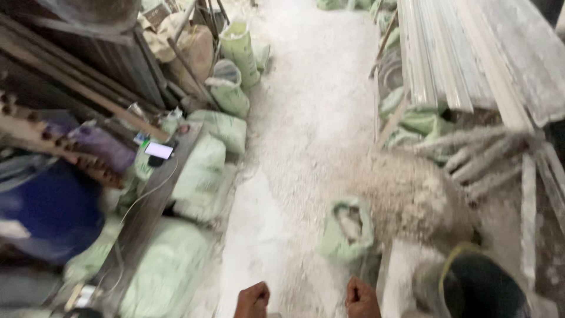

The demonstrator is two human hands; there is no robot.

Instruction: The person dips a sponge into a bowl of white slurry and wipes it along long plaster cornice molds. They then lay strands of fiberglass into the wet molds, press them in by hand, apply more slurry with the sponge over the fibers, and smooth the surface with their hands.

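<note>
As I look down from the head camera, my left hand (252,299) and my right hand (361,298) sit at the very bottom edge of the view, both curled into loose fists. Whether anything is inside either fist I cannot tell, since only the knuckles show and nothing sticks out of them. They hang side by side, apart from each other, over the dusty white floor (306,118) of a narrow aisle.

Nearest to my right hand is an open pale green sack (346,228) standing on the floor with whitish material in its mouth, and just beside it to the right a heap of loose fibrous stuff (412,197). A dark bucket with a yellowish rim (479,282) sits at the lower right, near the same hand.

Along the left side, more green sacks (203,171) lie stacked against a long dark bench (156,200); on it a phone with a lit screen (159,151) rests with a white cable (147,194) trailing from it. A blue drum (53,212) stands further left. Long pale moulded strips (447,53) are stacked at the upper right.

As for progress, I judge nothing is in hand yet: the sack stands open and untouched, and both hands are clear of it.
</note>
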